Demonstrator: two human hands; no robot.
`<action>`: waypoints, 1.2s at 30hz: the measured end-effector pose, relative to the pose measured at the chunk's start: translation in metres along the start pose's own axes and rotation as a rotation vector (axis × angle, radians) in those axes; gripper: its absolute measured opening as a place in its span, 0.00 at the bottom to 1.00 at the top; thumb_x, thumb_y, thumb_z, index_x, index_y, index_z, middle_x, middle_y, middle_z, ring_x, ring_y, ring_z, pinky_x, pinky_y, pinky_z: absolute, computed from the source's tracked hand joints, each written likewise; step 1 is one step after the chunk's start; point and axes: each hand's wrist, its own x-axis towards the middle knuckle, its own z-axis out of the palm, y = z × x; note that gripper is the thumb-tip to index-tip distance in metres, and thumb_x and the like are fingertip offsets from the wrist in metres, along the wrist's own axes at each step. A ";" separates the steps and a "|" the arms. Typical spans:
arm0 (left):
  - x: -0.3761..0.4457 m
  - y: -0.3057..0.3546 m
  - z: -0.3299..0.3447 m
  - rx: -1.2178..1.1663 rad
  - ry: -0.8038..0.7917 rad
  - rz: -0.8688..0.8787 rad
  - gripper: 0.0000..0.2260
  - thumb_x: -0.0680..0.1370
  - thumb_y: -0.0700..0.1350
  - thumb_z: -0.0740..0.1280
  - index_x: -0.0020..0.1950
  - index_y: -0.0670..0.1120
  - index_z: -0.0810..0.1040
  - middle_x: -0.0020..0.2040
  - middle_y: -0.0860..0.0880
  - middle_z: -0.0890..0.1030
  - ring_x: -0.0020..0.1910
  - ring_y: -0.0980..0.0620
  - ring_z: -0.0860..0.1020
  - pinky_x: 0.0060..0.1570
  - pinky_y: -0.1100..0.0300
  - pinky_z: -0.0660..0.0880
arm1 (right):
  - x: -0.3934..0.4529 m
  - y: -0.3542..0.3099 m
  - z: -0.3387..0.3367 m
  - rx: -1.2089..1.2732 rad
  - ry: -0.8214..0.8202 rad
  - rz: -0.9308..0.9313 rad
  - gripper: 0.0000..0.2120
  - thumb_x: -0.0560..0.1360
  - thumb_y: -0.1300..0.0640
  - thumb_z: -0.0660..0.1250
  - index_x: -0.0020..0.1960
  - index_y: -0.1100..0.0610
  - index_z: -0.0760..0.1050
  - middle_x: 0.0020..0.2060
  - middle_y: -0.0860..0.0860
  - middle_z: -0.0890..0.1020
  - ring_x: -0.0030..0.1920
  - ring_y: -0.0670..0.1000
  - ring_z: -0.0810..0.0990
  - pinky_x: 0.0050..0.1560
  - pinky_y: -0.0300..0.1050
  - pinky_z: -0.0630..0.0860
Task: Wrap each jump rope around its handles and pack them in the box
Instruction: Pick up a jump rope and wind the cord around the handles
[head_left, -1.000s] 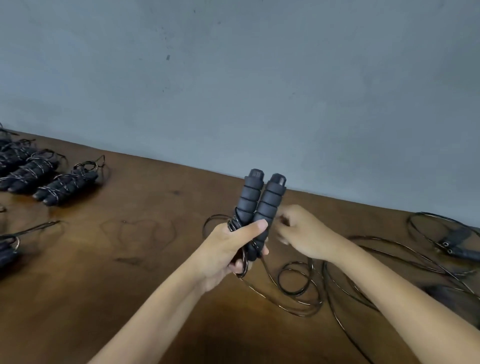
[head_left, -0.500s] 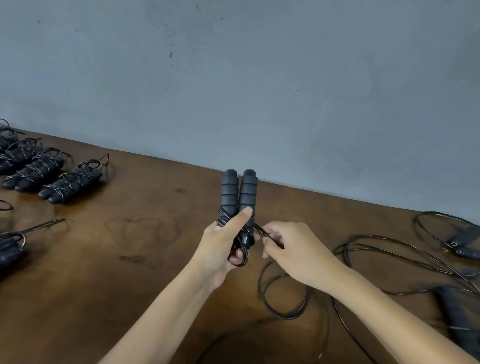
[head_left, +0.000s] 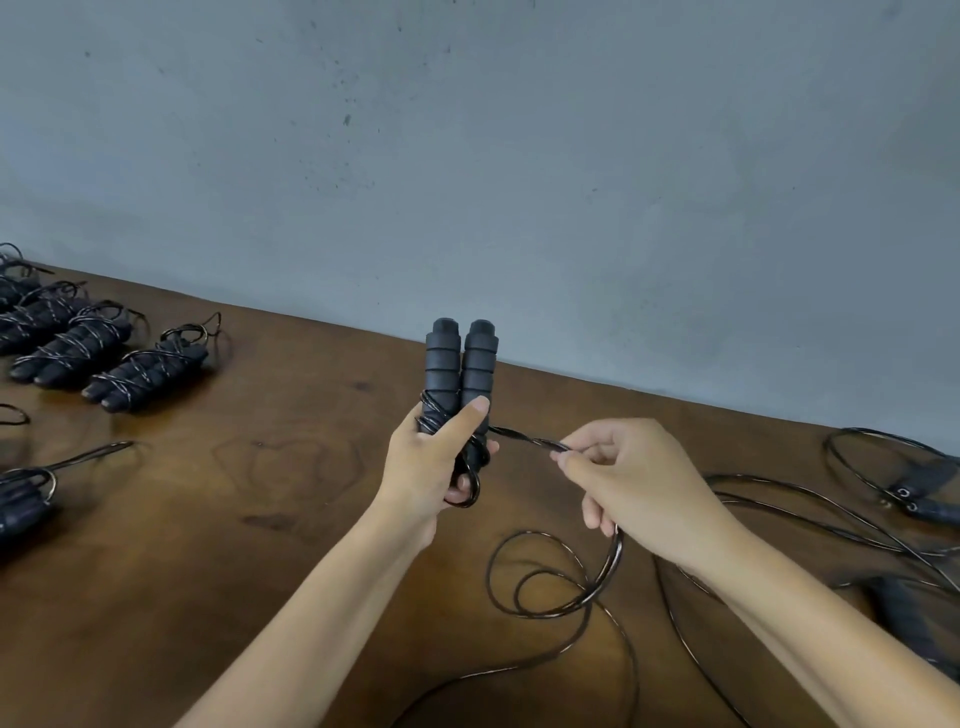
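Head view: left hand (head_left: 434, 457) grips upright handles (head_left: 460, 364); right hand (head_left: 631, 475) pinches the rope (head_left: 524, 440) just beside them.

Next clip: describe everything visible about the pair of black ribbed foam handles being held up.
The pair of black ribbed foam handles stands upright, side by side and touching, flat end caps on top, above the brown wooden table. The left hand grips their lower part, thumb across the front. A few turns of thin glossy black cord circle the lower end; the right hand pinches that cord, pulled out to the right.
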 end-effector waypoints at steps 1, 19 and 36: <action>0.001 0.000 -0.001 0.032 0.017 0.020 0.13 0.79 0.49 0.75 0.58 0.45 0.78 0.41 0.40 0.84 0.24 0.53 0.71 0.23 0.63 0.62 | 0.000 -0.002 -0.002 -0.005 0.027 0.001 0.06 0.81 0.57 0.66 0.50 0.49 0.81 0.26 0.49 0.81 0.22 0.44 0.76 0.27 0.32 0.71; 0.005 0.012 -0.017 0.133 -0.114 0.179 0.13 0.81 0.48 0.73 0.62 0.46 0.76 0.41 0.41 0.83 0.34 0.51 0.78 0.25 0.63 0.62 | -0.011 -0.044 -0.026 -0.493 -0.220 -0.239 0.14 0.83 0.57 0.61 0.64 0.47 0.80 0.47 0.35 0.85 0.54 0.35 0.79 0.57 0.32 0.75; -0.011 0.017 -0.005 0.473 -0.393 0.062 0.24 0.75 0.59 0.77 0.61 0.46 0.74 0.38 0.44 0.84 0.35 0.46 0.75 0.24 0.62 0.63 | 0.032 -0.076 -0.029 -0.788 -0.023 -0.498 0.11 0.82 0.59 0.64 0.58 0.47 0.79 0.51 0.43 0.82 0.48 0.44 0.76 0.49 0.45 0.75</action>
